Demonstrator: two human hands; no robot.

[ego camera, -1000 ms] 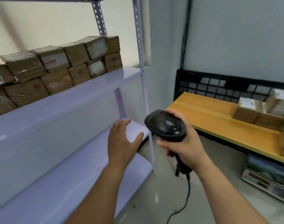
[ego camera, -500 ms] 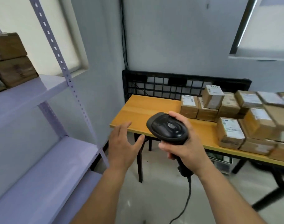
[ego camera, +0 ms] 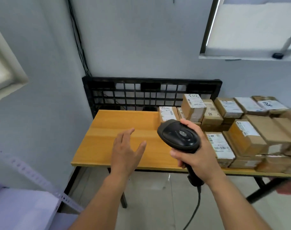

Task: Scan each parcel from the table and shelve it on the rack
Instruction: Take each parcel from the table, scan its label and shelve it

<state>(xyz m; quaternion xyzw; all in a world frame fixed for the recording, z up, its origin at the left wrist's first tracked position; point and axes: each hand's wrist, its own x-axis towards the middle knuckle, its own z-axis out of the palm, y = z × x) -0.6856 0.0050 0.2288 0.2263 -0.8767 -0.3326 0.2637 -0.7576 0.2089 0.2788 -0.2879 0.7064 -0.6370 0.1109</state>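
So, my left hand [ego camera: 126,151] is loose, fingers spread, holding nothing, hanging over the bare end of the table [ego camera: 118,128]. My right hand [ego camera: 197,158] is wrapped round the grip of the scanner [ego camera: 179,136], its rounded back facing me and the cable [ego camera: 193,211] dangling toward the floor.

What matters is that the parcels [ego camera: 251,130] are all bunched on the right part of the table, so everything lies to the right of my free hand and a bit further back. The scanner hand is nearer, practically over the front parcel [ego camera: 222,148], but it's busy. I reckon the left has to cross in front of the scanner, or go for the back-left parcel [ego camera: 167,113], the closest one on its side. The front parcel lies with its long side running away from me, label up and barcode showing, so it looks scannable as it sits.

Materials: plain brown cardboard, boxy, taped, with white printed labels, some stacked two high. The table has a smooth orange wood-look top on black legs. The scanner is matte black plastic. The rack [ego camera: 25,205] is pale perforated metal, low on my left and well apart from the parcels. A black grid panel [ego camera: 141,92] stands behind the table.
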